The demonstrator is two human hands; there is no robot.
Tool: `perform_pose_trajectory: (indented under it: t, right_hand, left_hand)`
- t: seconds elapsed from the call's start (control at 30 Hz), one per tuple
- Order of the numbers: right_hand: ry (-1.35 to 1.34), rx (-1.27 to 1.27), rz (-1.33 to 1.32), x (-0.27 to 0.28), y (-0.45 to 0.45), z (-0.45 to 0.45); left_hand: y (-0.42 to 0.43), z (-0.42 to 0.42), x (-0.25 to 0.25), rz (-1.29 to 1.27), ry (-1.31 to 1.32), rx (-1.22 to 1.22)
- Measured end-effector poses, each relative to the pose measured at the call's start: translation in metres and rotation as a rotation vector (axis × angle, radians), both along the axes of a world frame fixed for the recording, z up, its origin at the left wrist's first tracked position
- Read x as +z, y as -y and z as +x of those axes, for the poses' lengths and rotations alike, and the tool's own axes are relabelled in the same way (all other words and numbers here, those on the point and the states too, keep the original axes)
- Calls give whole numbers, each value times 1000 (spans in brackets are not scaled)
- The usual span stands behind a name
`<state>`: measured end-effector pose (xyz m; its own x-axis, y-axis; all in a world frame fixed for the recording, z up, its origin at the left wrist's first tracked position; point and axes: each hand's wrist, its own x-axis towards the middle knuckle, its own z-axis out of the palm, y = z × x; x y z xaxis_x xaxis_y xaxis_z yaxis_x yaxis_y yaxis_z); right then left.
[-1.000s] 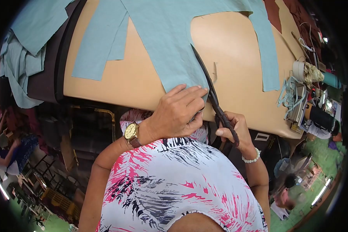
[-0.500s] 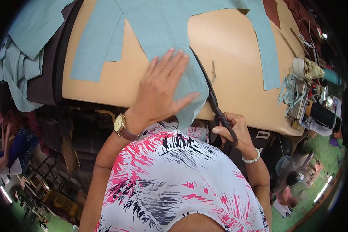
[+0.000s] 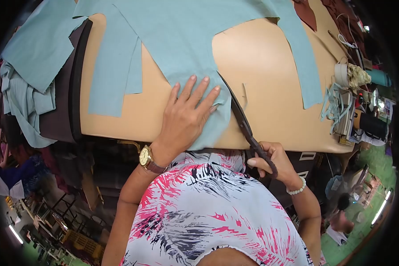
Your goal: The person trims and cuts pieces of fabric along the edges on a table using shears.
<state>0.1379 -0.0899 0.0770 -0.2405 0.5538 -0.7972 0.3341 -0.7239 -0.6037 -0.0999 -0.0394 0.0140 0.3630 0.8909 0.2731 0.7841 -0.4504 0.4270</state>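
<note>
Light blue-green fabric (image 3: 181, 40) spreads over the tan tabletop, and a narrowing part of it hangs toward the front edge. My left hand (image 3: 186, 117) lies on this part, fingers stretched and spread, with a watch on its wrist. Beside the index finger the cloth is wrinkled, and the thumb is mostly hidden there. Long dark scissors (image 3: 241, 115) are in my right hand (image 3: 275, 164), its fingers closed around the handles near the front edge. The blades point away from me along the fabric's right edge, their tips touching the cloth.
A scrap of thread or cloth (image 3: 245, 95) lies right of the blades on the tan table (image 3: 270, 119). Draped fabric (image 3: 26, 106) hangs at the left. Cut strips (image 3: 334, 104), a tape roll (image 3: 340, 75) and a dark case (image 3: 371, 126) crowd the right end.
The view has shifted, so the table sits lower. My left thumb, stretched out before, is now drawn in beside the index finger, wrinkling the fabric. The scissors stay along the cloth's edge.
</note>
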Motion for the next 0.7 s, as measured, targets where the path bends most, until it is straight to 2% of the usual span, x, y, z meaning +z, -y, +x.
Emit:
perform_pose_trajectory:
  t: [0.1, 0.7]
  right_hand:
    - [-153, -48, 26, -5, 2, 9]
    - [-196, -72, 16, -4, -10, 3]
  left_hand:
    - [-1, -2, -1, 12, 13, -9]
    - [15, 2, 11, -72, 58, -102]
